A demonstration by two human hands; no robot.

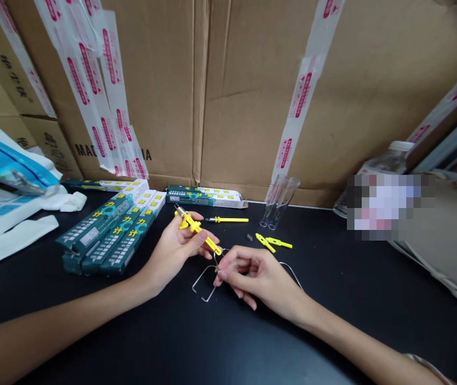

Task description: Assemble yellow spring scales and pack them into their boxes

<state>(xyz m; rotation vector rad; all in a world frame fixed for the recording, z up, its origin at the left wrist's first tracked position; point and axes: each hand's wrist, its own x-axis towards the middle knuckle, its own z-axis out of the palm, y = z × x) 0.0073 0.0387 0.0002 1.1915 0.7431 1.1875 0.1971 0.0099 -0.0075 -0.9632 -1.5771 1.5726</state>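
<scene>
My left hand (180, 238) grips a yellow plastic part (196, 227) with a metal spring end at its upper left. The part slants down to the right. At its lower tip, my right hand (248, 270) pinches a thin bent metal wire (216, 262) that meets the yellow end. More bent wire (199, 279) shows below the hands, and another curved wire (293, 274) lies beyond my right wrist. Behind the hands is a yellow rod (232, 220) with a metal end. Two short yellow pieces (265, 243) and a small spring (249, 237) lie to the right.
Green and white boxes (110, 230) are piled at the left, with another box (204, 196) at the back. Two clear tubes (280, 203) stand near the cardboard wall (244, 107). A plastic bottle (388, 160) and a beige bag (444, 230) are at the right, blue and white packaging (15, 166) far left.
</scene>
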